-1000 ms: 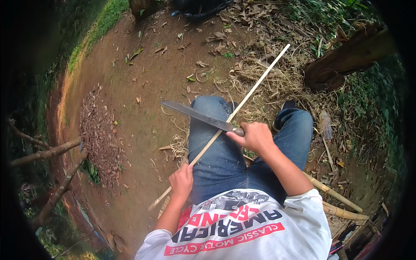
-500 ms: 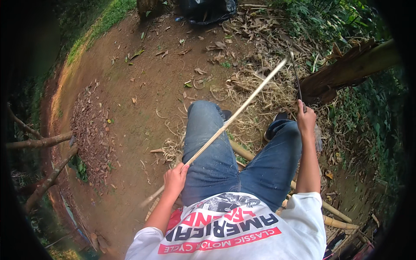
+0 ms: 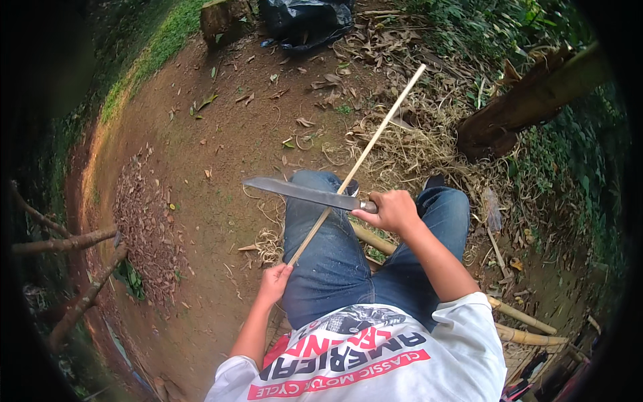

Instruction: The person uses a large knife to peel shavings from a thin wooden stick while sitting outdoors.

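Bare brown earth (image 3: 221, 221) spreads beneath a seated person, with fallen leaves (image 3: 151, 221) to the left, a black plastic bag (image 3: 308, 23) at the top and a heap of pale, curly shavings (image 3: 429, 154) beyond the knees. The right hand (image 3: 394, 211) is held over the gap between the thighs, its grip closed around the handle of a long knife (image 3: 301, 192), thumb toward the blade, the forearm slanting up and inward from a white sleeve. The blade points left, lying crosswise over a slender pale stick (image 3: 369, 152) above the left thigh; whether its edge touches the wood cannot be told. The left hand (image 3: 272, 284) sits low, just beside that thigh in blue jeans (image 3: 335, 276), its grip shut on the stick's near part, fingers curled and forearm angled upward, while the stick slopes up and right, its far end near the shavings
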Tool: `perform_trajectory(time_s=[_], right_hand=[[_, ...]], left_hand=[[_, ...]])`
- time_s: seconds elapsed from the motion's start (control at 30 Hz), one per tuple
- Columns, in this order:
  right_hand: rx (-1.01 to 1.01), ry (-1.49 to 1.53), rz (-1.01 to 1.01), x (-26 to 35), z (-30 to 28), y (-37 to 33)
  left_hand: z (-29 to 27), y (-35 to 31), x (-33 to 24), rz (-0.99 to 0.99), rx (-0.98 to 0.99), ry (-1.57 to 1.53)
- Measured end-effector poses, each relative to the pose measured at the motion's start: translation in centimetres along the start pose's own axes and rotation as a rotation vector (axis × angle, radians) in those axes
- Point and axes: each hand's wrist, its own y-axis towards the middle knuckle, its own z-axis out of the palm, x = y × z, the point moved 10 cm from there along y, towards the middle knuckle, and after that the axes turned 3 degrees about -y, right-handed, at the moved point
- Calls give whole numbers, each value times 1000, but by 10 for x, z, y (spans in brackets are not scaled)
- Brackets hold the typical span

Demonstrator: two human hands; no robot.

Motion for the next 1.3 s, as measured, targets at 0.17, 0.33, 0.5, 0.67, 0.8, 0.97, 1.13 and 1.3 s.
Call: perform_trajectory(time_s=[0.17,0.33,0.5,0.67,0.8,0.97,1.13,1.3], right_hand=[[52,-129,-79,-16,-13,9],[-59,-184,-148,-27,-27,6],[-117,-226,155,-96,-64,-10],[-231,-117,638,-169,-133,-23],[-286,54,496,-123,-120,-17],[100,-40,130,-1,-24,11],[175,-37,51,3,6,34],[69,-90,384,-121,-55,32]], left_hand=[[0,2,-10,69,-61,47],[-1,0,-18,72,-72,72],[-6,-6,-25,93,-90,100],[-6,1,-25,69,-49,180],[2,5,-24,99,-62,153],[-4,-2,-37,121,-103,205],[-12,-9,-27,100,-168,199],[-11,-1,-34,171,-166,230]])
